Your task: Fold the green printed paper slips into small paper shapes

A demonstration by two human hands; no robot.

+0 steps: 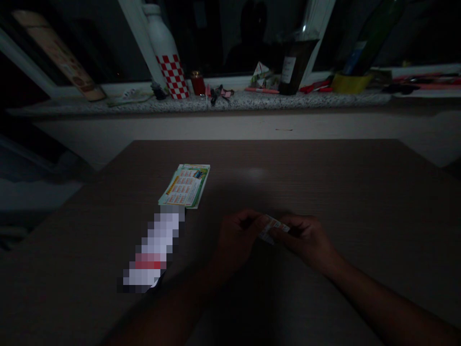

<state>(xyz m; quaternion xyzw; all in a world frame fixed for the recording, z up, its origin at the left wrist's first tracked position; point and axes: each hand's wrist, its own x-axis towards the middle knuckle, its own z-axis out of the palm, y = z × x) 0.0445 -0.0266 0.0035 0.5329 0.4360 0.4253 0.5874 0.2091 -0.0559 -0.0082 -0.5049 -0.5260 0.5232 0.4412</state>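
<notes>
Both of my hands meet over the table, right of its middle, around a small printed paper card (266, 233) that looks folded. My left hand (241, 233) pinches its left side between thumb and fingers. On the other side, the thumb and fingers of my right hand (302, 235) close on its right part. Fingers cover much of the card, and the dim light hides its print. To the left of my hands lies a stack of calendar cards (185, 187), green-edged with rows of small month grids.
A blurred-out, bright oblong object (154, 250) lies just below the card stack. Behind the brown table (324, 168), a granite windowsill (245, 102) holds a red-checked white bottle (173, 72), a small red jar (197, 84), a dark cup (290, 72) and yellow tape (351, 82).
</notes>
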